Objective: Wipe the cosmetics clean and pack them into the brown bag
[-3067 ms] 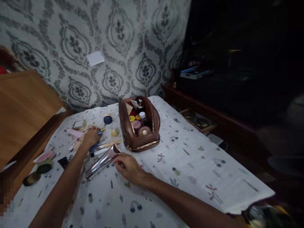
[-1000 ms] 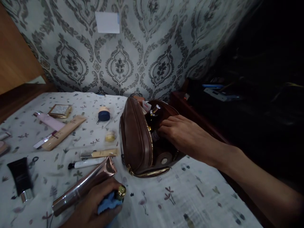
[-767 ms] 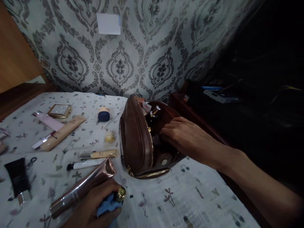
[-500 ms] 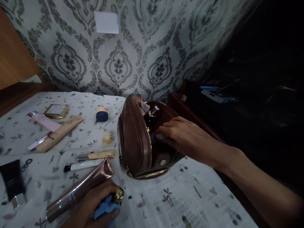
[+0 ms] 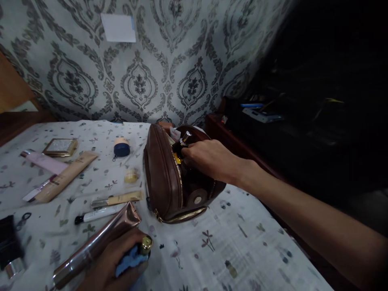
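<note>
An open brown leather cosmetic bag (image 5: 165, 178) stands on the patterned white cloth (image 5: 230, 250). My right hand (image 5: 209, 159) reaches into its top, fingers curled around a dark bottle with a silver cap (image 5: 182, 142). My left hand (image 5: 117, 268) rests on the cloth at the bottom edge, closed on a blue cloth (image 5: 129, 258) and a small gold-capped item (image 5: 145, 243). A long rose-gold tube (image 5: 100, 240) lies right beside that hand.
Cosmetics lie scattered left of the bag: a beige tube (image 5: 65, 177), a pink tube (image 5: 45, 161), a gold compact (image 5: 60, 146), a blue-lidded jar (image 5: 121, 146), a small yellow pot (image 5: 131, 176), two slim pens (image 5: 106, 206). A dark wooden shelf (image 5: 239, 137) stands to the right.
My right hand has moved up and left inside the bag and closed on the dark bottle near its top. My left hand stays on the blue cloth. The view has shifted right.
</note>
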A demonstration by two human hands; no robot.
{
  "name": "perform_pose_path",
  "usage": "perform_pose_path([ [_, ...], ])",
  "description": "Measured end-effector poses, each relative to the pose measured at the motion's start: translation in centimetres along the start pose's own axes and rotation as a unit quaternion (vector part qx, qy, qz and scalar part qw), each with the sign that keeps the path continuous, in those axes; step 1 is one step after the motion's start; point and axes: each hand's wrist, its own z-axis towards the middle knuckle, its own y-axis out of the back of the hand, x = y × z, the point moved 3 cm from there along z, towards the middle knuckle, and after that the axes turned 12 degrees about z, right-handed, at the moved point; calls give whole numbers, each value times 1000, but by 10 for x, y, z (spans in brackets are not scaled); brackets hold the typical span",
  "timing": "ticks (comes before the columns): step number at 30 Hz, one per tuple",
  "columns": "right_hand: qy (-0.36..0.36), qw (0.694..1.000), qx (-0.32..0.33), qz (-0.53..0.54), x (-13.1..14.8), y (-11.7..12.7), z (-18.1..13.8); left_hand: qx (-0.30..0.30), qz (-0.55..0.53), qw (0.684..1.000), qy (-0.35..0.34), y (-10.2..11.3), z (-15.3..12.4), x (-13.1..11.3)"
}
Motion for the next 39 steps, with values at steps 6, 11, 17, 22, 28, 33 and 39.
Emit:
perform_pose_path([
  [6,6,1000,-3,0,1,-4,-2,-5,-13,1000,2,5,3,-19],
  [11,16,999,-25,41,0,2,-6,1,-19,1000,4,7,7,-30],
  [17,51,936,-285,203,35,6,-58,36,-43,998,-7,14,13,-45],
  [22,185,845,-304,399,97,-52,-110,-81,-39,995,40,31,9,-59],
  [28,100,729,-110,668,121,-110,-108,-120,-40,991,38,17,7,-68],
  [33,45,596,-94,796,123,-134,-100,-112,34,993,6,3,10,-70],
  [39,29,657,-60,751,123,-137,-102,-210,121,970,-24,17,6,-79],
])
